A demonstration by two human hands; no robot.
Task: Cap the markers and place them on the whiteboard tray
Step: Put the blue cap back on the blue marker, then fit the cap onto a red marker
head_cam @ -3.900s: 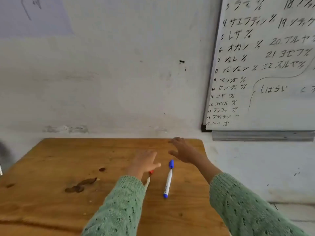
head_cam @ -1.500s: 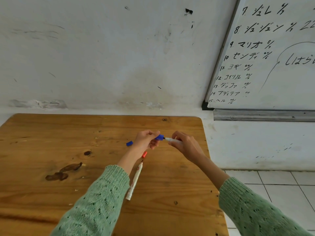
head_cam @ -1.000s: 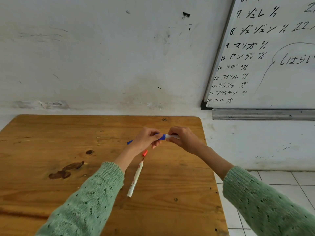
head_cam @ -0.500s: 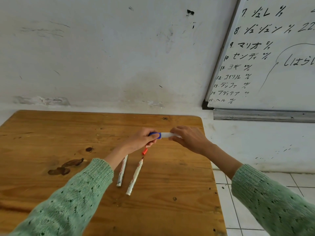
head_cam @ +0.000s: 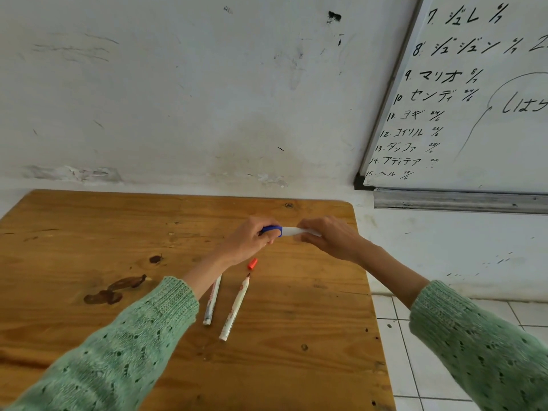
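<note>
Above the wooden table (head_cam: 89,221), both hands hold one white marker (head_cam: 292,231) level. My left hand (head_cam: 252,243) grips its blue cap (head_cam: 271,229), which sits on the marker's end. My right hand (head_cam: 329,235) grips the white barrel. Two more white markers lie on the table below my left wrist: one (head_cam: 212,301) partly hidden by my forearm, the other (head_cam: 235,308) uncapped with a dark tip. A loose red cap (head_cam: 252,263) lies just beyond that tip. The metal whiteboard tray (head_cam: 459,201) hangs on the wall at the right.
The whiteboard (head_cam: 474,99) with black handwriting fills the upper right. Dark stains (head_cam: 114,290) mark the table's left half. The table's right edge (head_cam: 370,292) drops to a white tiled floor (head_cam: 397,351). A scuffed white wall stands behind the table.
My hands lifted the blue marker from the table and pushed the blue cap onto its end. A second white marker now shows beside the uncapped one. The loose blue cap on the table is gone from sight.
</note>
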